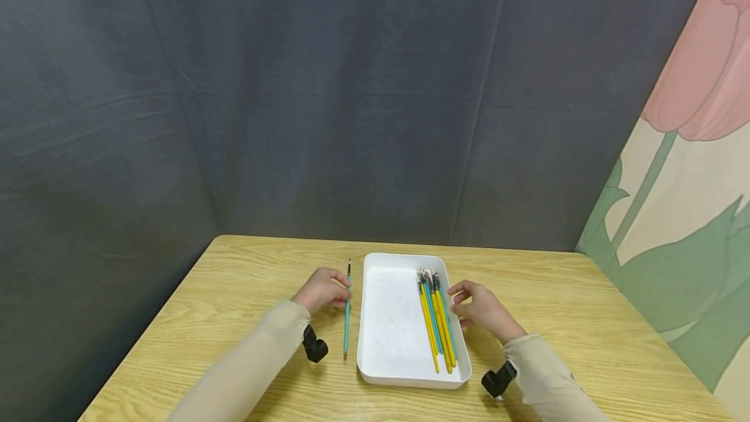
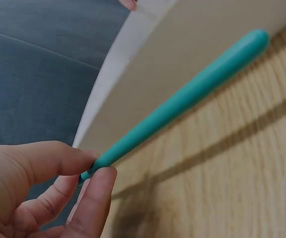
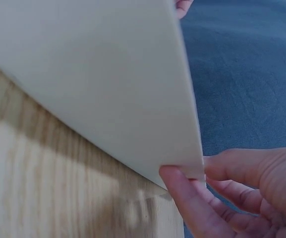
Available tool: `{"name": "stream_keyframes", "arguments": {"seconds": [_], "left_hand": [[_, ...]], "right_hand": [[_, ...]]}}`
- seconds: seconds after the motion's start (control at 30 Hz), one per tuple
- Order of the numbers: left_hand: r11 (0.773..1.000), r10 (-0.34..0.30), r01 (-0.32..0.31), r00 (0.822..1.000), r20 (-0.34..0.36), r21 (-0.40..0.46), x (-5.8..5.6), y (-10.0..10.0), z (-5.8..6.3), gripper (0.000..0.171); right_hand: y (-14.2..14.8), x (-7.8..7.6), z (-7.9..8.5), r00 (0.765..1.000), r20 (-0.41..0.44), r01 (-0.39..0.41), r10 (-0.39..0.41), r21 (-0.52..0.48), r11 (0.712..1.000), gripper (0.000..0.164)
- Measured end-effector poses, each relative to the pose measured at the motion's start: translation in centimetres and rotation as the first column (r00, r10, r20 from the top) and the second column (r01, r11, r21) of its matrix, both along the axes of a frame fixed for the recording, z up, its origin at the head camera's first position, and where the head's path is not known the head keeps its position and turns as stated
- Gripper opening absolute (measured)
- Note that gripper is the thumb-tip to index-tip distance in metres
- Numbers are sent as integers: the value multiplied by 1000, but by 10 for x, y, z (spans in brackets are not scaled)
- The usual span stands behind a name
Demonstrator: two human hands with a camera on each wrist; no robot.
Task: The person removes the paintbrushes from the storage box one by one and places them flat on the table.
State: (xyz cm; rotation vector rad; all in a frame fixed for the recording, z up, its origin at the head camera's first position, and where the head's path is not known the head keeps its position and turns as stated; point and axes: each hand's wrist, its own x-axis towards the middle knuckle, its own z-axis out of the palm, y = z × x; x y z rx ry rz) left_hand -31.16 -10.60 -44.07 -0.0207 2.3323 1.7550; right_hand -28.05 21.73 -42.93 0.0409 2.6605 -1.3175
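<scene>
My left hand (image 1: 324, 290) is left of the white tray, pinching a teal paintbrush (image 1: 347, 324) between thumb and finger. The brush points bristles away from me; in the left wrist view its rounded teal handle (image 2: 182, 99) extends beside the tray's outer wall (image 2: 133, 84). On the right, my other hand (image 1: 477, 308) grips the rim of the white tray (image 1: 387, 337) at its right side, with one fingertip against the outer wall (image 3: 108, 89). Inside, along the tray's right side, lie several yellow paintbrushes (image 1: 430, 324) and teal paintbrushes (image 1: 433, 318), bristles toward the far end.
The tray stands on a light wood table (image 1: 252, 279). Behind the table hangs a dark grey curtain (image 1: 351, 116), which continues along the left. At the right is a wall painted with a pink tulip (image 1: 697, 64). Each wrist wears a small black camera.
</scene>
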Motion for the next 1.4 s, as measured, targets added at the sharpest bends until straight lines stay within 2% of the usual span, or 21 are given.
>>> {"name": "stream_keyframes", "arguments": {"seconds": [0.13, 0.53, 1.07, 1.4], "left_hand": [[1000, 8, -8, 1000, 20, -7, -1, 1, -4, 22], [996, 23, -20, 999, 34, -89, 2, 5, -3, 17], [978, -10, 17, 999, 35, -207, -5, 10, -5, 18], [975, -18, 28, 999, 47, -219, -7, 10, -4, 19]], "right_hand": [[0, 0, 0, 1000, 0, -2, 2, -3, 1000, 28], [-1, 1, 2, 1000, 6, 2, -2, 4, 1000, 28], [0, 1, 2, 1000, 8, 1, -1, -5, 1000, 29], [-1, 0, 2, 1000, 17, 5, -5, -5, 1000, 28]]}}
